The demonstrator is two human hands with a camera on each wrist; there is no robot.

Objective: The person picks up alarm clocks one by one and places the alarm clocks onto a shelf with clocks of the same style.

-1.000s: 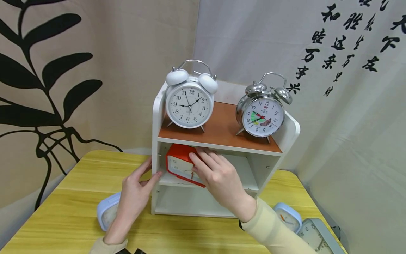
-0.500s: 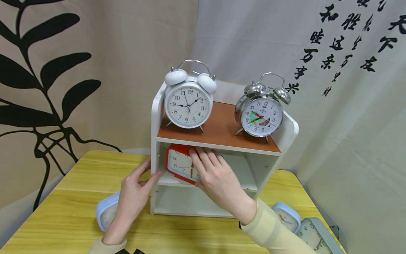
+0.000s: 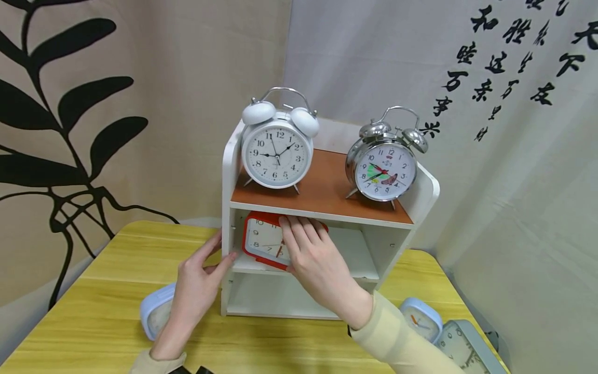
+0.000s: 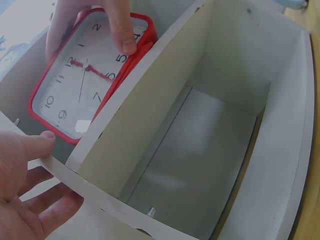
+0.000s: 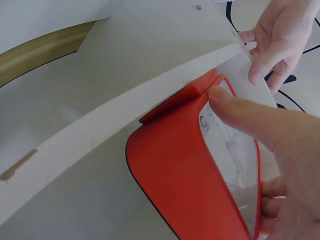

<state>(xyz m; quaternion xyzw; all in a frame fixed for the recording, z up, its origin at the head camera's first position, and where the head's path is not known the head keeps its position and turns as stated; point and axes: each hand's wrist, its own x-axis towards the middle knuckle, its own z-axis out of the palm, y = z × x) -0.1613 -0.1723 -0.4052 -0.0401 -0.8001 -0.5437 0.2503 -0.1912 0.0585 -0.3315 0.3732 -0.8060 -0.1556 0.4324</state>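
A red square alarm clock (image 3: 263,240) with a white dial stands on the middle level of a white shelf unit (image 3: 299,315), near its left wall. My right hand (image 3: 320,262) holds it, fingers over the top and thumb low across the dial, as the right wrist view shows on the red clock (image 5: 172,165). At the unit's left side panel, my left hand (image 3: 201,283) grips the edge. In the left wrist view, that left hand (image 4: 25,185) has its thumb on one face of the panel and its fingers on the other.
On the brown top stand a white twin-bell alarm clock (image 3: 277,156) and a silver twin-bell one (image 3: 386,170). A blue clock (image 3: 156,311) lies left on the wooden table (image 3: 275,348). Another blue clock (image 3: 422,321) and a grey-green clock (image 3: 467,345) sit at the right.
The red clock has turned so its dial faces more to the front, with my right hand turning along with it. My left hand has stayed on the side panel.
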